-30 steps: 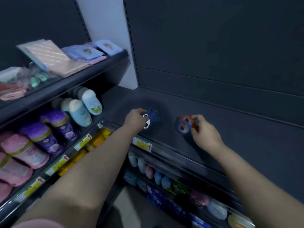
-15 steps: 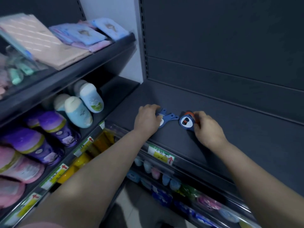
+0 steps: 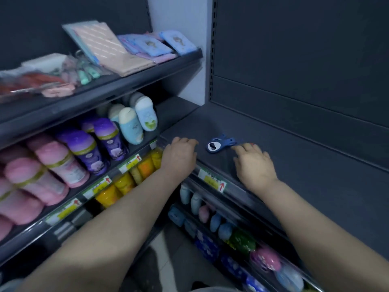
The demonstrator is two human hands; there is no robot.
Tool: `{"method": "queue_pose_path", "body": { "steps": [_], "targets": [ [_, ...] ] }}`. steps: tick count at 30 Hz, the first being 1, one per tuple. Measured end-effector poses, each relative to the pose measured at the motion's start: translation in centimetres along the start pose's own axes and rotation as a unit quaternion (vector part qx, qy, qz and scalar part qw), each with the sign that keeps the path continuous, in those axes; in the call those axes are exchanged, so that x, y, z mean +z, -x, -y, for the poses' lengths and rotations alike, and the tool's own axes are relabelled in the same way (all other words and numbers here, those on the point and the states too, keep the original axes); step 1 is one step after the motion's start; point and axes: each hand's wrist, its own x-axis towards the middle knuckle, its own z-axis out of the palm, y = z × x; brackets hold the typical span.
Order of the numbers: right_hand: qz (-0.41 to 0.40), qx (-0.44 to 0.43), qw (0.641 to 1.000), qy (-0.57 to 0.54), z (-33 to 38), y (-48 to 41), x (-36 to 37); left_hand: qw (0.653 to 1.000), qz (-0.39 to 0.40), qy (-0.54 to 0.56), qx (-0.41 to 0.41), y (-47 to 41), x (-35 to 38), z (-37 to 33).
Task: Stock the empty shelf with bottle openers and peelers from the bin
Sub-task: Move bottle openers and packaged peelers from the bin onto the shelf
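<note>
So compared with half a second before, the left hand point(image 3: 179, 159) had let go of the blue bottle opener point(image 3: 217, 144) and pulled back to the front lip of the dark shelf point(image 3: 294, 165). The right hand point(image 3: 255, 165) had flattened out over its own piece. The blue opener lay flat on the shelf by itself, at about 2 o'clock from the left hand and 10 o'clock from the right.

Hard-to-see stuff: the second piece was almost fully buried under the right hand's fingers. Only a red-orange sliver point(image 3: 251, 143) poked out at their tips, so I couldn't tell opener from peeler. Those fingers were stretched out straight and close together, with the index tip right at the blue opener's tail, touching or nearly, hard to say. The left hand's fingers were loosely bent, tips down on the shelf, holding nothing. Both forearms ran out of frame at 6 o'clock.

Counts: one opener in plain view, one piece mostly hidden, two hands, and one price label point(image 3: 212, 182) on this shelf's front rail. In the bay at 9 o'clock I made out at least two purple bottles point(image 3: 101, 142) and three pale blue ones point(image 3: 130, 125). The pink ones point(image 3: 59, 163) were too blurred and cut off to count.
</note>
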Motion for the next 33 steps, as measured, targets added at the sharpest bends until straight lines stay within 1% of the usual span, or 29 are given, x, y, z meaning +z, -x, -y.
{"method": "queue_pose_path", "body": {
  "steps": [2,4,8,11,13,17,22,26,28,33],
  "targets": [
    [0.002,-0.049,0.999,0.005,1.1,1.9,0.3,0.999,-0.022,-0.007,-0.033,3.4,-0.7,0.3],
    [0.001,-0.094,0.996,-0.002,2.4,4.0,0.5,0.997,-0.028,-0.015,-0.069,7.4,-1.4,0.5],
    [0.017,-0.176,0.983,-0.041,5.6,8.2,1.3,0.989,0.01,-0.016,-0.148,16.0,-1.9,1.4],
    [0.058,-0.233,0.969,-0.051,8.6,11.2,2.1,0.977,0.041,-0.011,-0.207,22.5,-2.7,2.4],
    [0.078,-0.27,0.958,-0.052,11.1,13.1,2.4,0.968,0.045,-0.006,-0.248,26.7,-3.6,3.3],
    [0.093,-0.341,0.934,-0.05,16.8,16.4,2.8,0.946,0.025,0.0,-0.322,34.2,-5.7,6.2],
    [0.117,-0.401,0.905,-0.076,24.0,20.0,3.6,0.897,-0.007,-0.002,-0.442,43.0,-8.3,11.4],
    [0.13,-0.435,0.888,-0.081,31.0,22.4,5.0,0.848,0.029,0.008,-0.529,50.3,-9.4,16.4],
    [0.162,-0.442,0.879,-0.074,34.7,23.7,6.1,0.834,0.051,0.031,-0.548,53.3,-9.5,18.5],
    [0.24,-0.445,0.862,-0.024,41.3,26.0,10.5,0.83,0.103,0.075,-0.543,58.2,-8.2,22.9]
  ]
}}
